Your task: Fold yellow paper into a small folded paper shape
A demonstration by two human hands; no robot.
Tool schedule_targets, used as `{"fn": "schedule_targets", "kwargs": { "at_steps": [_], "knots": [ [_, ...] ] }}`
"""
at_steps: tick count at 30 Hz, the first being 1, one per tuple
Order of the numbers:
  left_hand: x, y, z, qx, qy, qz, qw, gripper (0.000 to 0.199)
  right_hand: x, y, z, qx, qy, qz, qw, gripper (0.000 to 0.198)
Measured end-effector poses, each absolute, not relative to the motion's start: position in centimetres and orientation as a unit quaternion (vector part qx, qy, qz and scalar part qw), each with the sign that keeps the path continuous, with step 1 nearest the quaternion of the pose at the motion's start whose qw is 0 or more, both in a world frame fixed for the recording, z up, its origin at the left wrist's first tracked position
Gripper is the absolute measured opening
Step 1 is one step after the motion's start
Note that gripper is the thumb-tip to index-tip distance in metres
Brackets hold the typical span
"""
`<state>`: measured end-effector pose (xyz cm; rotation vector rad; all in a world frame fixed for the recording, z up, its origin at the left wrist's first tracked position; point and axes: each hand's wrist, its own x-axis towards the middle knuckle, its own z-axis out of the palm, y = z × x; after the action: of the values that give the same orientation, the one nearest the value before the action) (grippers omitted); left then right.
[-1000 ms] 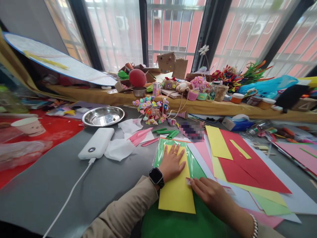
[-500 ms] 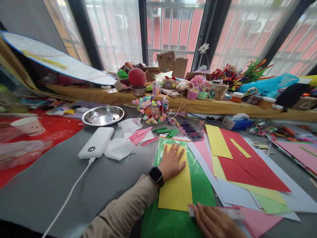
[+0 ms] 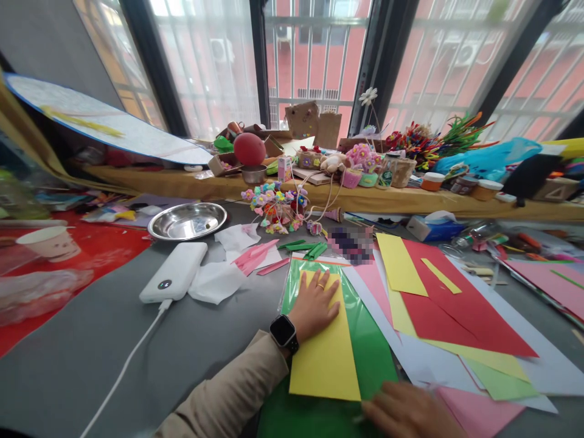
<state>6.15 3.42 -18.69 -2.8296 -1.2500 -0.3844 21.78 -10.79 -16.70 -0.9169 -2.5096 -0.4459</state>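
My left hand (image 3: 314, 305) lies flat with fingers spread on a yellow paper strip (image 3: 325, 371), pressing it onto a green sheet (image 3: 371, 340) in a clear plastic sleeve. A ring and a black watch are on this hand and wrist. At the strip's lower right corner is my right hand (image 3: 406, 410), blurred by motion, its fingers curled together. A pale, see-through ruler (image 3: 359, 418) shows faintly at its fingertips; the hand hides most of it.
To the right lie a red sheet (image 3: 460, 304), a yellow piece (image 3: 401, 264) and other coloured papers. On the left are a white power bank (image 3: 176, 271) with its cable, a metal dish (image 3: 188, 222) and tissues (image 3: 216, 281). Craft flowers (image 3: 276, 207) stand before a cluttered ledge.
My right hand has shifted slightly right and down, and the ruler has left the strip's lower edge. My left hand stays on the yellow strip. The view has tilted a little.
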Motion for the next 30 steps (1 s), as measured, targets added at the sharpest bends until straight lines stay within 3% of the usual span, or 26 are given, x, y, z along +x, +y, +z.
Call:
{"fn": "schedule_targets", "kwargs": {
  "at_steps": [3, 7, 11, 18, 21, 25, 28, 30],
  "knots": [
    [6.0, 3.3, -17.9, -0.915, -0.384, -0.12, 0.003, 0.04, 23.7, -8.5, -15.1, -0.446, -0.857, -0.106, 0.237, 0.025],
    [5.6, 3.1, -16.5, -0.952, -0.288, -0.096, -0.041, 0.041, 26.4, -3.8, -13.9, -0.624, -0.76, -0.018, 0.179, 0.022],
    [5.2, 3.0, -15.8, -0.963, -0.234, -0.104, -0.081, 0.043, 27.3, 0.0, -14.6, -0.701, -0.698, -0.001, 0.149, 0.023],
    [3.6, 5.1, -16.2, -0.906, -0.351, -0.187, -0.145, 0.043, 25.5, 2.2, -16.2, -0.722, -0.64, -0.065, 0.257, 0.023],
    [3.3, 5.5, -16.6, -0.896, -0.385, -0.183, -0.123, 0.044, 24.2, 2.8, -16.4, -0.695, -0.624, 0.149, 0.324, 0.025],
    [3.6, 5.2, -17.0, -0.907, -0.39, -0.142, -0.068, 0.048, 23.0, 2.8, -16.7, -0.598, -0.567, 0.445, 0.349, 0.037],
    [3.8, 5.0, -17.1, -0.906, -0.394, -0.136, -0.07, 0.051, 22.4, 2.5, -16.8, -0.541, -0.53, 0.541, 0.366, 0.033],
    [3.7, 5.1, -17.2, -0.901, -0.397, -0.153, -0.09, 0.051, 22.1, 2.4, -16.9, -0.543, -0.54, 0.533, 0.361, 0.024]
  ]
}}
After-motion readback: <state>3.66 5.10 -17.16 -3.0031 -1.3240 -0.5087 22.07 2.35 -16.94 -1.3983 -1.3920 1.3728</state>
